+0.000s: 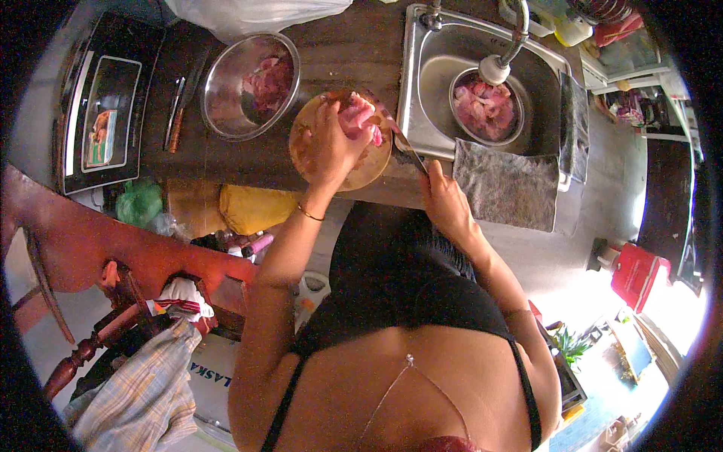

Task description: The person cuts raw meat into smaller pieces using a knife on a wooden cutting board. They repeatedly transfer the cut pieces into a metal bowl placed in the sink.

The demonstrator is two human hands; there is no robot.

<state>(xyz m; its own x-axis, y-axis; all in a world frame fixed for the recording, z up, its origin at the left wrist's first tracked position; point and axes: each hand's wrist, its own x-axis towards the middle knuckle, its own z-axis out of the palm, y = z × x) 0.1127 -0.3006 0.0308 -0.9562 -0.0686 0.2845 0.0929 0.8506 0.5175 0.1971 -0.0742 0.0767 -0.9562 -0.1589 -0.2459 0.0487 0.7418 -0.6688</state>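
My left hand (334, 148) grips a pink piece of raw meat (357, 117) over a round wooden chopping board (367, 172). Reddish wet stains mark the board's surface. In my right hand (447, 195) is the handle of a kitchen knife (408, 146), its blade slanting up and left past the board's right edge, beside the meat. Left of the board stands a clear bowl (219, 107) with raw meat pieces (270, 85) inside. A metal bowl (517, 127) heaped with more raw meat (484, 110) sits in the sink.
The stainless steel sink (432, 73) is at right, its faucet head (494, 70) above the bowl. Grey cloths (505, 183) drape over its front edge. Two slim utensils, one wooden-handled (176, 131), lie near a black appliance (101, 113) at left. A white plastic bag (260, 14) is behind the clear bowl.
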